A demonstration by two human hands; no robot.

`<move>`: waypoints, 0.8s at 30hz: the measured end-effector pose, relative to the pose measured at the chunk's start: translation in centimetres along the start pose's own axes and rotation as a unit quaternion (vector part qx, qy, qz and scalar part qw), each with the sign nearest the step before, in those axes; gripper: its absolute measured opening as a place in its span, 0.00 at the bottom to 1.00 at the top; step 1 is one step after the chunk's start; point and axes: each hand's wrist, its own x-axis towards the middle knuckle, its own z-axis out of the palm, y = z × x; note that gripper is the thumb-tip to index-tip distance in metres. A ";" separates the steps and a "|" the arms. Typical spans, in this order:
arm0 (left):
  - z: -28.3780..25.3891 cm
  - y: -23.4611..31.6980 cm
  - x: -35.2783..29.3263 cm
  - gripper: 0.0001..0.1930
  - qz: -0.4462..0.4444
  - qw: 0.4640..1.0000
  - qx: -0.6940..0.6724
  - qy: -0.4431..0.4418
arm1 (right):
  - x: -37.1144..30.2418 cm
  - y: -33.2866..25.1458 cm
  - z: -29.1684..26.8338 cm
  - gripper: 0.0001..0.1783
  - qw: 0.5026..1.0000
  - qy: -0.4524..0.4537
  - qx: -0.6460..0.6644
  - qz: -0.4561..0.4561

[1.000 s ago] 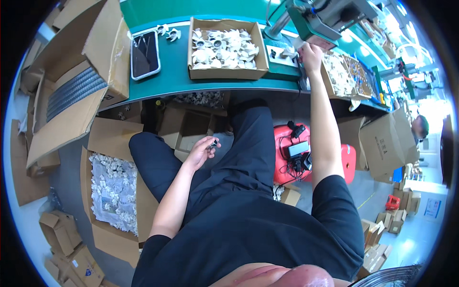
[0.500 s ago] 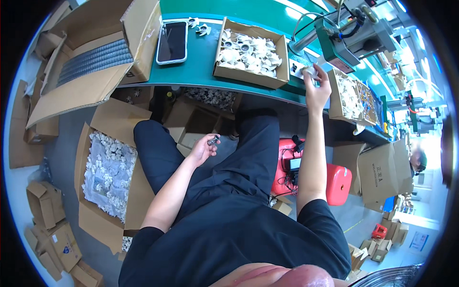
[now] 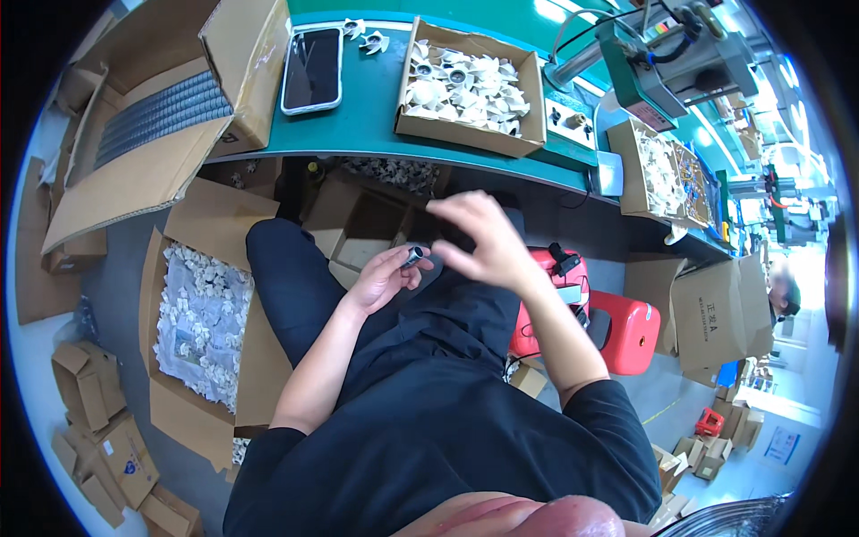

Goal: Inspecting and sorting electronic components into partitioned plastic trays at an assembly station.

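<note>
My left hand [image 3: 378,283] is closed around a small grey metallic cylinder [image 3: 413,257], its end showing between thumb and fingers above my lap. Just right of it hovers my right hand [image 3: 488,240], blurred, fingers spread and nothing visible in them; the two hands are apart. On the bench, a pale fixture block [image 3: 559,121] with a brass-coloured pin [image 3: 577,120] stands below the bench press [image 3: 635,76]. A cardboard tray [image 3: 514,148] of white fan impellers [image 3: 461,85] sits to the left of that block.
A phone [image 3: 312,72] and two loose impellers [image 3: 374,42] lie on the green bench. At left, an open carton [image 3: 134,183] holds rows of grey cylinders [image 3: 165,116]; a floor carton [image 3: 188,430] holds white parts. Red stools [image 3: 625,333] stand right. Another tray [image 3: 631,170] is beyond the fixture.
My right hand has come from the fixture, where it held a whitish part, down and left toward my left hand. The brass pin now shows uncovered. My left hand has shifted slightly, still gripping the cylinder.
</note>
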 end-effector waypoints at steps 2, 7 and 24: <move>0.8 0.2 -0.1 0.23 0.017 0.999 0.032 -0.026 | -1.6 -0.6 2.0 0.32 0.995 -0.071 0.054 0.047; 2.4 -0.1 0.3 0.25 0.010 0.997 0.057 -0.056 | -3.6 -0.3 2.7 0.14 0.960 -0.087 0.222 0.144; -2.1 -2.5 1.4 0.22 -0.064 0.997 0.042 -0.018 | 2.7 13.0 -13.6 0.13 0.894 0.336 -0.154 0.252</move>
